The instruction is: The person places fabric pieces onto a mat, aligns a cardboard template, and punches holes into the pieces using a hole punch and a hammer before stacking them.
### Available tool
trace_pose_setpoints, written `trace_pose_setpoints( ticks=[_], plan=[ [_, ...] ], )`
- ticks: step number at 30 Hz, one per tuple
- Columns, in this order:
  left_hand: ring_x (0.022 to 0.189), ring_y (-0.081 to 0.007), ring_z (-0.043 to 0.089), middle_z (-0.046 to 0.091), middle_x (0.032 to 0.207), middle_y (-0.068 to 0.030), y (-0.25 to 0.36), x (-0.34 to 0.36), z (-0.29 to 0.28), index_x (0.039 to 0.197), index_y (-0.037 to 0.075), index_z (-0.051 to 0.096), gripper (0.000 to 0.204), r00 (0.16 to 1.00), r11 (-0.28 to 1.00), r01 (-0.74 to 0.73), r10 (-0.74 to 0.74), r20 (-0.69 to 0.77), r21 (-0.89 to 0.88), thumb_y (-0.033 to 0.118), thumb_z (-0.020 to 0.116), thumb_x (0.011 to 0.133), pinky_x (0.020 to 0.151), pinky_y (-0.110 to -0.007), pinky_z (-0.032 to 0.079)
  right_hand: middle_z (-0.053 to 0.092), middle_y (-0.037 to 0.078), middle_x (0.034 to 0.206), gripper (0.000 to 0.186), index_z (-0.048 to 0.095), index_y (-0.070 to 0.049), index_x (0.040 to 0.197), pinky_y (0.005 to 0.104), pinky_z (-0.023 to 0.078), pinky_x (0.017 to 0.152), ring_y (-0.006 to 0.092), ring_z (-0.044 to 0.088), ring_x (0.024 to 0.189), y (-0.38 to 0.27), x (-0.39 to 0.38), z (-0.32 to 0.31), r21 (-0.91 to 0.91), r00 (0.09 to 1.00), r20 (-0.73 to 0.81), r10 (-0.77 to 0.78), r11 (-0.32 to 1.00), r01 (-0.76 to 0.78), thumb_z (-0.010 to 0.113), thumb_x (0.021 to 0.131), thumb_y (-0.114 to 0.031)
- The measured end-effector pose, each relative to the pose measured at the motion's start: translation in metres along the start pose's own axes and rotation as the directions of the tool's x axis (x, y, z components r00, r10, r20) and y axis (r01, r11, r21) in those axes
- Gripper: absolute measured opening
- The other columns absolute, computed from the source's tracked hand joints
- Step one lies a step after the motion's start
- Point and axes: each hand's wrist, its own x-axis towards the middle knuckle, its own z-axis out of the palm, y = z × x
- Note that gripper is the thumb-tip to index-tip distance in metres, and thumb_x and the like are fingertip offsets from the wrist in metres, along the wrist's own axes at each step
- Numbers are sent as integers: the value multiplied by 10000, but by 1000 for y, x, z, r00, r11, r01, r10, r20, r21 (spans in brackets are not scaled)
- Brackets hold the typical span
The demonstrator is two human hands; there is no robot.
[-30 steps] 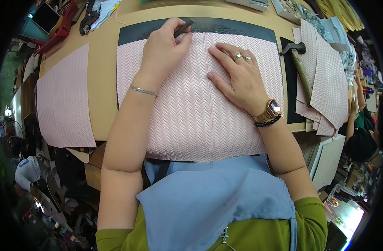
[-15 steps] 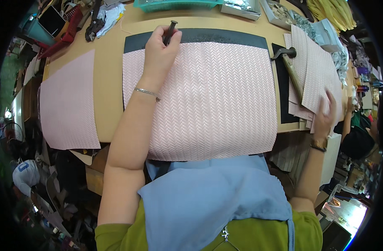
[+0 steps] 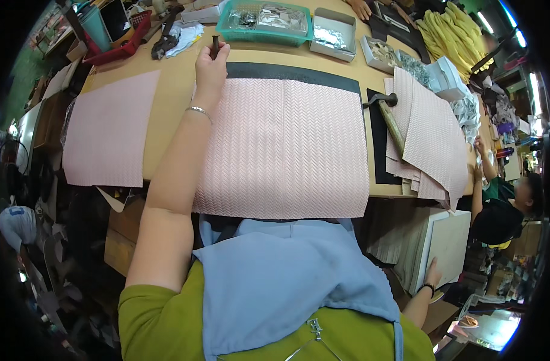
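Observation:
My left hand (image 3: 212, 69) is closed around a dark metal punch (image 3: 215, 45), upright with its flat head above my fingers. It is above the far left corner of a pale pink woven-pattern leather sheet (image 3: 323, 144). The sheet lies on a black board (image 3: 269, 71) and hangs over the table's near edge. Low on the right, my right hand (image 3: 432, 275) touches the face of a pale flat board (image 3: 450, 243) beside the table, fingers stretched out. A hammer (image 3: 390, 120) with a wooden handle rests at the right beside stacked pink sheets (image 3: 434, 132).
Another pink sheet (image 3: 112, 132) lies at the left. Along the back stand a teal basket (image 3: 263, 39), a white box of metal parts (image 3: 334, 36), a red basket (image 3: 121, 51) and yellow material (image 3: 452, 36). Other people's hands (image 3: 360, 8) show at the far edge and right.
My right hand has dropped from the stacked pink sheets to the pale board beside the table. My left hand still holds the punch, now nearer the sheet's left corner. The view has shifted.

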Motion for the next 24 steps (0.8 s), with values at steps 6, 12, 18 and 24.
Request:
trace_pose_setpoints(
  ticks=[6,12,18,24],
  plan=[
    [675,-44,486,588,867,54,13,10,-34,1076,94,636,220,989,972,147,-149,-1,185,278,684,965,536,-237,407,572,207,1431,1065,541,125,1374,439,427,1083,336,548,1304,70,61,-7,187,960,240,143,964,-191,797,730,-684],
    [653,-49,481,548,809,47,25,-40,-65,1088,78,638,244,992,953,80,-106,73,291,285,683,968,523,-221,390,585,204,1387,926,505,182,1355,418,417,1102,303,580,1239,126,106,-2,705,896,443,-41,633,-320,904,747,-391],
    [489,13,281,367,666,116,49,-119,-69,1164,68,606,225,969,957,210,-231,90,199,229,639,1011,434,-187,238,621,166,1297,517,530,83,1313,419,512,980,286,640,1085,136,148,-87,806,970,176,-166,590,-45,646,1002,-313],
    [512,21,299,413,697,108,70,-164,-110,1187,82,609,241,964,966,256,-254,81,-17,217,665,996,456,-178,251,615,192,1303,454,548,67,1328,432,476,1036,304,610,1157,-1,92,-238,791,924,-352,-148,480,378,561,1040,-285]
  ],
)
